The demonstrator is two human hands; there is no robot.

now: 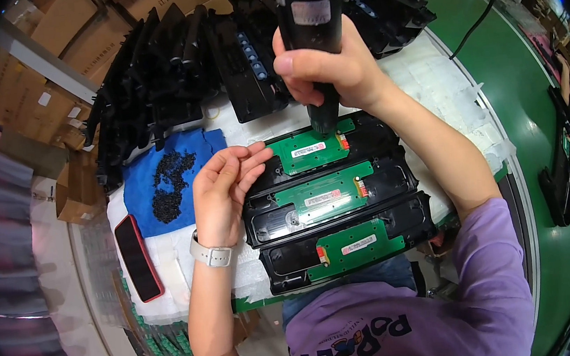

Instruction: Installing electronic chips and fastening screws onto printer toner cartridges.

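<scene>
My right hand is closed round a black power screwdriver, held upright. Its tip meets the far edge of a green circuit board in the farthest of three black plastic housings. My left hand, a watch at its wrist, is beside that housing's left end. Its fingers are loosely curled and apart, with nothing visible in them. Nearer to me, a second housing holds another green board. Nearest is a third housing with its own board.
Small black screws lie heaped on a blue cloth at the left. A red-edged phone lies nearer me. More black housings are stacked along the back, with cardboard boxes behind. A green surface runs along the right, bearing a black panel.
</scene>
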